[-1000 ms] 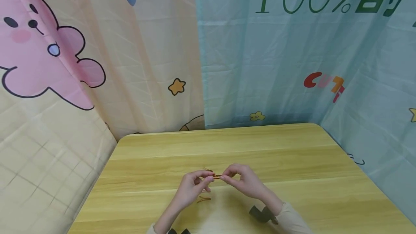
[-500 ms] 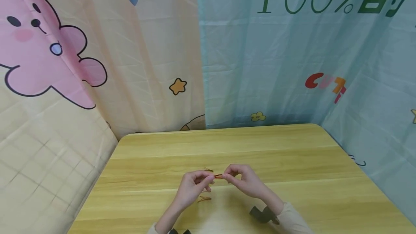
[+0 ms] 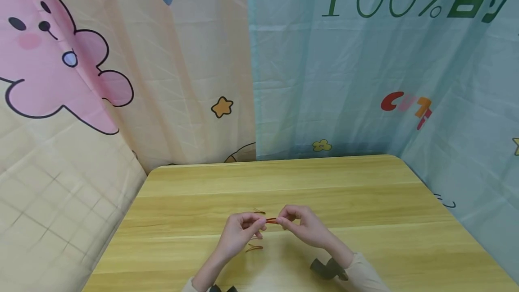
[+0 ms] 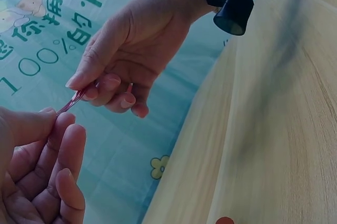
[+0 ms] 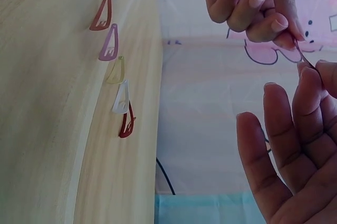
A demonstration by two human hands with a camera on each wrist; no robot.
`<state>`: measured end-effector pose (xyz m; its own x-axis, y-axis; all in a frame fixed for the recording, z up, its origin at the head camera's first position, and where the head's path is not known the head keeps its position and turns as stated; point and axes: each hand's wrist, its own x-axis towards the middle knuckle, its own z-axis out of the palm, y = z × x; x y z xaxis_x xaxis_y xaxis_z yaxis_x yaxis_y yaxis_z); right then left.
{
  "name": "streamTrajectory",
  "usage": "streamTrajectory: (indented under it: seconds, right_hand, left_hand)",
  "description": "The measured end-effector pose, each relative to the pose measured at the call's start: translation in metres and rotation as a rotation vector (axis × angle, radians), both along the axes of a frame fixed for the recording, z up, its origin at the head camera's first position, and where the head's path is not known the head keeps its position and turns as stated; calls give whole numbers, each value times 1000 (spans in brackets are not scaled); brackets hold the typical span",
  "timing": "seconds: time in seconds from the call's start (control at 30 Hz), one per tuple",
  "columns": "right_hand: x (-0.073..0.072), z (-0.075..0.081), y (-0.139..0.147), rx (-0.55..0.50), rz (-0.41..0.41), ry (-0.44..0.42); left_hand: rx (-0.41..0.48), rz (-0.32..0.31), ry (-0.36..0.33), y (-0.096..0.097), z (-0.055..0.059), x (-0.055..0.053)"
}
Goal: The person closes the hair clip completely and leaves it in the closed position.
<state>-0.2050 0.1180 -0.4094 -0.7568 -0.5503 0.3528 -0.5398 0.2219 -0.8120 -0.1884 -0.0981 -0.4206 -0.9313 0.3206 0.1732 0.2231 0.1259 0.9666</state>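
Pinching a slim red clip [image 3: 271, 221], fingers [image 5: 308, 95] hover above woodgrain [image 3: 324, 184]

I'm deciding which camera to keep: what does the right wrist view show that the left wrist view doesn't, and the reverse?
Only the right wrist view: a full row of five hair clips and a pink cartoon figure. Only the left wrist view: green lettering, a yellow flower and a black wrist gadget. Both: the left hand and right hand pinching a thin reddish piece between them, plus the wooden table.
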Motion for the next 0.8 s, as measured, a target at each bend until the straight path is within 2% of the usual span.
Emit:
streamTrajectory:
  seconds: [0.13, 0.27, 0.37, 0.6, 0.8]
  right_hand:
    - [0, -1, 0, -6, 17, -24]
    - [0, -2, 0, -16, 44, -14]
    - [-1, -4, 0, -25, 61, -15]
    - [-3, -7, 1, -43, 97, -90]
    - [-3, -6, 2, -96, 148, -162]
  left_hand:
    - [7, -19, -23, 0, 9, 5]
    - [18, -38, -34, 0, 11, 5]
    - [26, -50, -34, -1, 6, 3]
    - [56, -69, -77, -3, -15, -8]
    - [90, -109, -67, -5, -17, -9]
